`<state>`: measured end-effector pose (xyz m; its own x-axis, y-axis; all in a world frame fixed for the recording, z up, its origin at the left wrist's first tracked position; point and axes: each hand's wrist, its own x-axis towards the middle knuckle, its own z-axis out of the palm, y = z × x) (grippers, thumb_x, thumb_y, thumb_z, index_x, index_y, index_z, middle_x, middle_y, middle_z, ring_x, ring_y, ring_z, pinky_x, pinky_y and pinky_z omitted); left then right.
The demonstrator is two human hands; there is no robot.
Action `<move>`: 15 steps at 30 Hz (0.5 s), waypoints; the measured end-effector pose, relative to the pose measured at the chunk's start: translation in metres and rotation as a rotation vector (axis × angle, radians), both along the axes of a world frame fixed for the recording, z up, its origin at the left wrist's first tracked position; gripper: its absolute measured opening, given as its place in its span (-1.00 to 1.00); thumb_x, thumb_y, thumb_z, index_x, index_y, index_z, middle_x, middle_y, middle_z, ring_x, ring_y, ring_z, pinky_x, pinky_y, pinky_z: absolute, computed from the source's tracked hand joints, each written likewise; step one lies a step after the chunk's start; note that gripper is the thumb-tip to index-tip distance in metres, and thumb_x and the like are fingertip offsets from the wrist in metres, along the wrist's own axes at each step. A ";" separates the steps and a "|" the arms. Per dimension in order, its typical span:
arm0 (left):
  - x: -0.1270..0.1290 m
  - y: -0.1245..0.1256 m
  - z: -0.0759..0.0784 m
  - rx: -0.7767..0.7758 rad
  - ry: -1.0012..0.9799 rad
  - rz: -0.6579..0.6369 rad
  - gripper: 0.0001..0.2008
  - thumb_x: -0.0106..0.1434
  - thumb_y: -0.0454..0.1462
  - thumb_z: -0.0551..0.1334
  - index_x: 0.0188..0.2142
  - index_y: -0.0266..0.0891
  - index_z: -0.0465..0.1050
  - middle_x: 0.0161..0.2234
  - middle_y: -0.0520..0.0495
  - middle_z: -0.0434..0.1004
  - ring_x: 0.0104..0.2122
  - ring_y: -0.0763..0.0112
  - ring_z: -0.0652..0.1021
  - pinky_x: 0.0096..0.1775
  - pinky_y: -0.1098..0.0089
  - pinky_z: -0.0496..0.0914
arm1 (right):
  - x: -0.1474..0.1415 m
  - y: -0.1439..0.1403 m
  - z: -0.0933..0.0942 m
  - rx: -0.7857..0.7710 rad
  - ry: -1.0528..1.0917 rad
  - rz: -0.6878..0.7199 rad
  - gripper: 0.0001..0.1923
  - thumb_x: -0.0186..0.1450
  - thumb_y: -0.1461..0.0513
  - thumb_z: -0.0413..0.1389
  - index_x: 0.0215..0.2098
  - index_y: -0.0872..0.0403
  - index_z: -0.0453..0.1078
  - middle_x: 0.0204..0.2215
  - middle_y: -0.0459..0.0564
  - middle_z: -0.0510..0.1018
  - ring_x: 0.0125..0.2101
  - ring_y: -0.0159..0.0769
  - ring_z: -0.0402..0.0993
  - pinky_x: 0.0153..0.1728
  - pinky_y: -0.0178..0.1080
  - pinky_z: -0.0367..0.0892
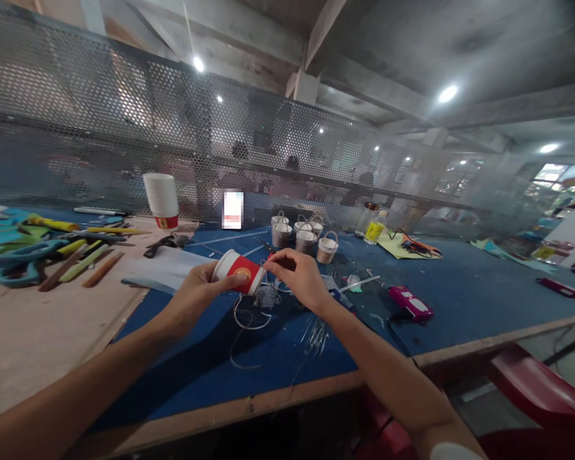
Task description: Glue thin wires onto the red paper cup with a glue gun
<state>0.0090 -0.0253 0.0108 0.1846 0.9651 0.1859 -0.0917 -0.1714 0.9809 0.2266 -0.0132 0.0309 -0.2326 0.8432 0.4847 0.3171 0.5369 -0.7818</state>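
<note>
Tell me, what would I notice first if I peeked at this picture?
Two bare arms meet mid-table: the left hand holds a red and white paper cup on its side, and the right hand pinches at its rim. Behind them stand little handled cup baskets, and a tall white cup stack rises far left.

Both my hands on a red paper cup at frame centre.

My left hand [196,300] grips the red-and-white paper cup [238,272] lying sideways above the blue table [460,287]; my right hand [297,276] pinches at its rim, thin white cord [249,319] dangling beneath. Behind them, upper centre, I see small handled cup baskets [304,236]. A cup stack [161,199] stands upper left, scissors [16,262] at the left edge, and a pink glue gun [411,303] lies right of centre.
</note>
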 end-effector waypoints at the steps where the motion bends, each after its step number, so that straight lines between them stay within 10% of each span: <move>1: 0.000 0.000 0.000 -0.001 -0.006 -0.002 -0.82 0.09 -0.21 0.48 -0.30 -0.19 0.64 -0.38 -0.04 0.68 -0.39 0.34 0.57 -0.30 0.44 0.40 | 0.000 0.000 0.000 -0.001 0.004 0.003 -0.80 0.29 0.08 0.26 -0.29 0.05 0.53 -0.42 -0.06 0.58 -0.41 -0.34 0.46 -0.36 -0.27 0.33; 15: 0.000 -0.001 0.001 0.002 -0.034 -0.047 -0.85 0.09 -0.26 0.47 -0.30 -0.17 0.65 -0.38 -0.01 0.69 -0.39 0.34 0.56 -0.29 0.43 0.41 | 0.003 0.004 -0.002 0.001 -0.007 -0.018 -0.77 0.28 0.04 0.26 -0.30 0.04 0.54 -0.44 -0.05 0.59 -0.43 -0.33 0.46 -0.36 -0.26 0.33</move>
<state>0.0087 -0.0263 0.0116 0.2229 0.9552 0.1948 -0.1334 -0.1681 0.9767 0.2299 -0.0096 0.0286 -0.2206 0.8469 0.4839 0.3320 0.5317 -0.7792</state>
